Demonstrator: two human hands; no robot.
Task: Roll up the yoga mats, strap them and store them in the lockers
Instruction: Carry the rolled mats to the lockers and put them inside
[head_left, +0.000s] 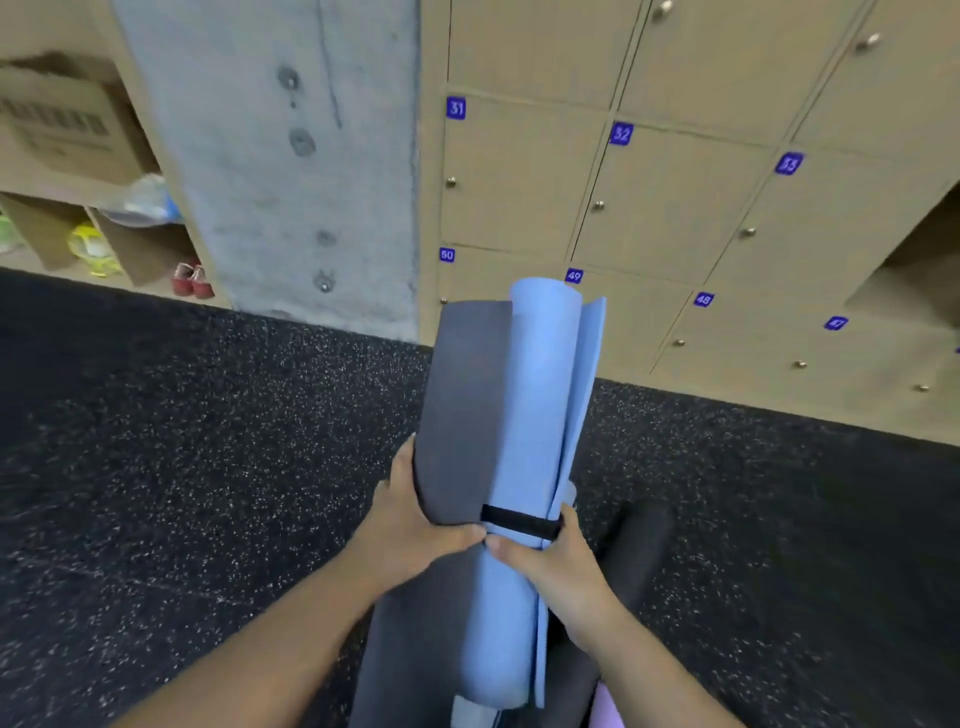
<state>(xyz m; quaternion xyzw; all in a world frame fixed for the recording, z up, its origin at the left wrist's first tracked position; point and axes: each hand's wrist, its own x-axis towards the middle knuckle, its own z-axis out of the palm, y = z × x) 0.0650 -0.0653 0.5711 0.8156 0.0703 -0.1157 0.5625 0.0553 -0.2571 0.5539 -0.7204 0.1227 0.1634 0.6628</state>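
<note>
Basically, rolled blue-and-grey foam yoga mat (524, 426) points lengthwise toward the beige numbered lockers (675, 208); left hand (415, 519) grips its grey side, right hand (550, 561) pinches the black strap (519, 522).

A concrete pillar (291, 156) is standing on speckled black floor (156, 441). Left of it, a cardboard box (62, 124) is sitting on shelves (104, 208) above red shoes (192, 280).
</note>
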